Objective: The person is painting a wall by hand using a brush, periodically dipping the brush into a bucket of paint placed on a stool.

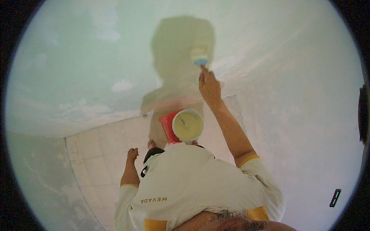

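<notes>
My right hand [210,86] is raised in front of me, its fingers closed on the handle of a paintbrush [201,61]. The brush has a blue part near the grip, and its pale head is blurred against the patchy light-green wall [86,57]. Down by my side hangs my left hand [132,154], fingers curled, with nothing visible in it. Between me and the wall, a round bucket [188,125] of pale yellowish paint stands on a red plastic stool [170,128]. A dark, slim mark or object shows inside the bucket; I cannot tell what it is.
Pale tiles cover the floor [112,156], which meets walls ahead and on both sides. On the right wall [289,138] sits a small dark rectangular fitting [335,198]. Another dark object [363,114] is at the far right rim. My shadow falls on the front wall.
</notes>
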`<state>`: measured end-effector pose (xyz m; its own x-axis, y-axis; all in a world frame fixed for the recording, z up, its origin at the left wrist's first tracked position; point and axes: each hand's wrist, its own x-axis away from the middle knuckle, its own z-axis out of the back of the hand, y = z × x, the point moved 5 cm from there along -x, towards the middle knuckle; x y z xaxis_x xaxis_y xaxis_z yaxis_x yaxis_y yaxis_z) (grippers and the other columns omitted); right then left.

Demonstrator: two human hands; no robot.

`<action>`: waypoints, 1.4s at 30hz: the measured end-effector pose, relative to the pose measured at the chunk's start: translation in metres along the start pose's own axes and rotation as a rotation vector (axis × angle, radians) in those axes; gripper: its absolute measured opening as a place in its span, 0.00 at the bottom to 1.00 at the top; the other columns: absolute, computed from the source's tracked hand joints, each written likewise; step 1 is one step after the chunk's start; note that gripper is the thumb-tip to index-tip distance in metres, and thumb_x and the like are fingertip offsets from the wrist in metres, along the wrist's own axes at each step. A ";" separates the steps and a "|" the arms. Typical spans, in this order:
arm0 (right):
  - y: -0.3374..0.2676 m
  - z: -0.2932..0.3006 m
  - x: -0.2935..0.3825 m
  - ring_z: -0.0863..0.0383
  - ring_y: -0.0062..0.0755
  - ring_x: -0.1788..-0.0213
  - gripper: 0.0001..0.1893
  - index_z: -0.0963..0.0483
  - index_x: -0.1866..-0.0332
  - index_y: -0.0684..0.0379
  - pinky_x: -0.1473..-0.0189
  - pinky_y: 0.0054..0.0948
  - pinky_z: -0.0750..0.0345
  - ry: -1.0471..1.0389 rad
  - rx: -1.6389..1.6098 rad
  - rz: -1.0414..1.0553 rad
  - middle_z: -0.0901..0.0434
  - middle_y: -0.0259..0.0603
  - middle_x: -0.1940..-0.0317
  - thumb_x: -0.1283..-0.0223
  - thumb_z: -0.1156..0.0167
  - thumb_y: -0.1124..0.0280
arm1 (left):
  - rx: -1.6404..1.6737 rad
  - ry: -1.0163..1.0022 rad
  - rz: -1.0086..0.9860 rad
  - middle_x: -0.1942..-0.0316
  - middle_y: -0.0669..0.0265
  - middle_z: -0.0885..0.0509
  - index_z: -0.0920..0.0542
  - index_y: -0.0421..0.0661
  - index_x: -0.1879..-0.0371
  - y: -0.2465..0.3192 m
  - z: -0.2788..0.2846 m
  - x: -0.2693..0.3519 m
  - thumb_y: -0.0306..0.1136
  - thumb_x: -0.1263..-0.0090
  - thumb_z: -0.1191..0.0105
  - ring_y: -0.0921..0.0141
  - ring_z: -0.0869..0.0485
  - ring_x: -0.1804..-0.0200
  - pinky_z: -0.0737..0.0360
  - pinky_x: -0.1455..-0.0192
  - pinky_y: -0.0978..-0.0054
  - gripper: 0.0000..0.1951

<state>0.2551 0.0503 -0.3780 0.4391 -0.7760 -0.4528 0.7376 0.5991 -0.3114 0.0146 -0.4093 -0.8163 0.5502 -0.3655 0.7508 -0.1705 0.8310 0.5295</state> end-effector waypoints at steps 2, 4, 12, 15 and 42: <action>0.011 -0.020 0.020 0.21 0.54 0.64 0.17 0.30 0.42 0.56 0.62 0.47 0.24 -0.161 -0.030 -0.024 0.23 0.51 0.65 0.34 0.51 0.65 | 0.012 0.007 -0.014 0.70 0.60 0.17 0.24 0.37 0.63 -0.003 0.004 0.005 0.45 0.35 0.50 0.70 0.18 0.74 0.24 0.77 0.70 0.19; 0.020 -0.022 0.017 0.21 0.55 0.65 0.15 0.28 0.46 0.57 0.62 0.48 0.23 -0.200 -0.047 0.022 0.22 0.53 0.66 0.35 0.51 0.65 | 0.017 0.021 0.008 0.70 0.61 0.17 0.24 0.36 0.62 0.001 0.005 0.011 0.45 0.35 0.49 0.70 0.18 0.74 0.24 0.77 0.70 0.20; -0.035 0.168 -0.105 0.19 0.50 0.58 0.13 0.23 0.52 0.57 0.53 0.40 0.23 0.155 0.004 0.147 0.19 0.52 0.60 0.36 0.47 0.63 | 0.063 -0.021 -0.061 0.70 0.61 0.17 0.24 0.37 0.62 0.027 -0.003 0.006 0.46 0.35 0.49 0.70 0.18 0.73 0.24 0.77 0.72 0.20; -0.073 0.231 -0.115 0.18 0.44 0.59 0.15 0.27 0.46 0.59 0.54 0.35 0.22 0.372 -0.143 0.135 0.19 0.51 0.60 0.34 0.49 0.65 | 0.085 -0.027 -0.067 0.69 0.61 0.17 0.24 0.37 0.61 0.019 -0.002 0.013 0.46 0.34 0.50 0.70 0.18 0.73 0.24 0.76 0.72 0.20; -0.021 0.244 -0.102 0.19 0.48 0.61 0.13 0.25 0.51 0.60 0.56 0.37 0.23 0.570 -0.318 0.131 0.19 0.51 0.63 0.35 0.47 0.66 | 0.069 -0.090 -0.039 0.63 0.62 0.17 0.26 0.39 0.55 0.047 0.010 0.041 0.46 0.32 0.51 0.69 0.17 0.67 0.22 0.71 0.69 0.20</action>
<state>0.3197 0.0690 -0.1217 0.1105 -0.5194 -0.8474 0.4709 0.7782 -0.4156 0.0207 -0.3894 -0.7563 0.4825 -0.4356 0.7599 -0.2081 0.7858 0.5825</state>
